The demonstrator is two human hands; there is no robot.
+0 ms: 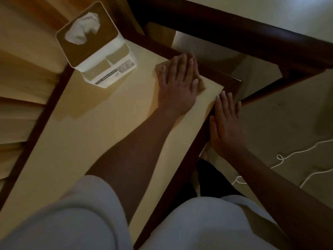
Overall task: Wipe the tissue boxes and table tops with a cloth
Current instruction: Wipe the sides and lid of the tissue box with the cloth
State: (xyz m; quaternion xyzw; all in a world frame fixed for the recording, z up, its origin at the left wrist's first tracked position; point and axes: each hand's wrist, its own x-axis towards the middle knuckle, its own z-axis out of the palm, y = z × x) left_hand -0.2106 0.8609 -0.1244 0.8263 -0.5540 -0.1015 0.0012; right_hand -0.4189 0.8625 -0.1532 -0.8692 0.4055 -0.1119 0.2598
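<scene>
now mid-wipe at the far right corner of the table top point(86, 134).
seen from the head view: left hand point(177, 83) spread flat with straight fingers, pressing a tan cloth point(200, 83) onto the surface rather than clutching it; right hand point(225, 123) also flat and relaxed, resting against the table's dark right edge, holding nothing. tissue box point(95, 51) upright near the far left corner, well apart from the cloth, with a tissue poking from its top. probably only partway through: wiping under way at one corner, no telling how much of the top or whether the box is already done.
</scene>
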